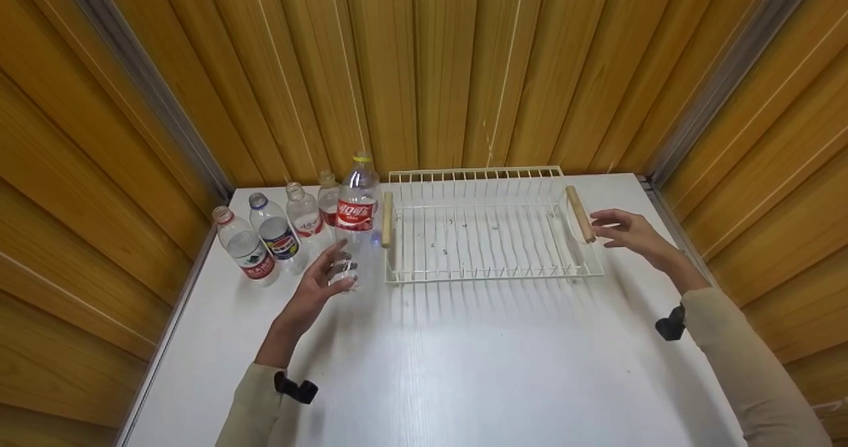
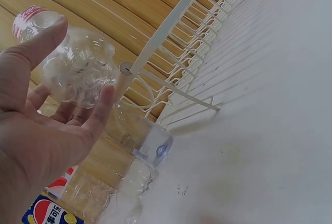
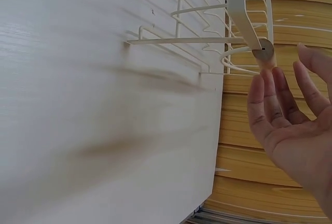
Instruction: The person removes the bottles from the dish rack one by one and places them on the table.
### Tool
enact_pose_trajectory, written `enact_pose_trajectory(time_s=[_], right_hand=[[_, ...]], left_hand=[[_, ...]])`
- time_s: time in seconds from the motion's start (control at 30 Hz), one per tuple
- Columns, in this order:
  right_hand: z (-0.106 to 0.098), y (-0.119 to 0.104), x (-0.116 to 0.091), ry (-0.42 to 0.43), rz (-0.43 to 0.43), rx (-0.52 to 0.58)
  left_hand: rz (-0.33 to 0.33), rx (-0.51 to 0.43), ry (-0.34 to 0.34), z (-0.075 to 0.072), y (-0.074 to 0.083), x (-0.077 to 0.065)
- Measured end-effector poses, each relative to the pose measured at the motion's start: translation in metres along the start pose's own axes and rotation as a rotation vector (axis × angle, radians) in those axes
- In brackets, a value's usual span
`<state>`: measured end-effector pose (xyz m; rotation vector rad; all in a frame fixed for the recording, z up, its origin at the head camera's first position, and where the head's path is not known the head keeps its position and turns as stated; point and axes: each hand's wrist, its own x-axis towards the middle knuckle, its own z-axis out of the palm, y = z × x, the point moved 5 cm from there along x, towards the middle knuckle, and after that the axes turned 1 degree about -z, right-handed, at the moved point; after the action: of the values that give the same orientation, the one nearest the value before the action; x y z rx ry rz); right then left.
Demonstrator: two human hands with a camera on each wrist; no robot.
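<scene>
My left hand (image 1: 310, 293) holds a clear plastic bottle (image 1: 360, 183) with a red label and a yellow neck ring by its lower part. In the left wrist view, the bottle's knobbly base (image 2: 83, 71) is raised off the table, between thumb and fingers. To its right stands a white wire rack (image 1: 493, 275) with a wooden handle (image 1: 387, 218) on each side. My right hand (image 1: 633, 234) is beside the rack's right handle (image 1: 580, 214), fingers loosely bent and holding nothing. Its fingertips reach the handle's end in the right wrist view; contact is unclear.
Several clear bottles stand left of the held one: a red-and-white-labelled bottle (image 1: 246, 248), a blue-labelled one (image 1: 278, 235), a pink-and-white-labelled one (image 1: 307, 220) and another behind (image 1: 328, 198). A wood-patterned wall (image 1: 444, 69) borders the white table (image 1: 477, 367).
</scene>
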<state>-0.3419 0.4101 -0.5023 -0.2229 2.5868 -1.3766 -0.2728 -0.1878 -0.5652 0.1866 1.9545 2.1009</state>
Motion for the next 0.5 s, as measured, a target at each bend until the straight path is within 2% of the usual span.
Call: enact_pose_trajectory(time_s=[0.23,0.4,0.5], right_hand=[[0.0023,0.0003,-0.0044,-0.08,0.016,-0.025],[0.0042,-0.0002,-0.0063,-0.111,0.026,-0.031],[0.0039,0.0012,-0.0071,-0.115,0.024,-0.03]], left_hand=[[-0.036,-0.01,0.012,-0.0012,-0.0055,-0.0002],[-0.021,-0.031,0.055,-0.0038,-0.0057,-0.0015],[-0.024,-0.009,0.067,-0.0054,-0.0062,-0.0037]])
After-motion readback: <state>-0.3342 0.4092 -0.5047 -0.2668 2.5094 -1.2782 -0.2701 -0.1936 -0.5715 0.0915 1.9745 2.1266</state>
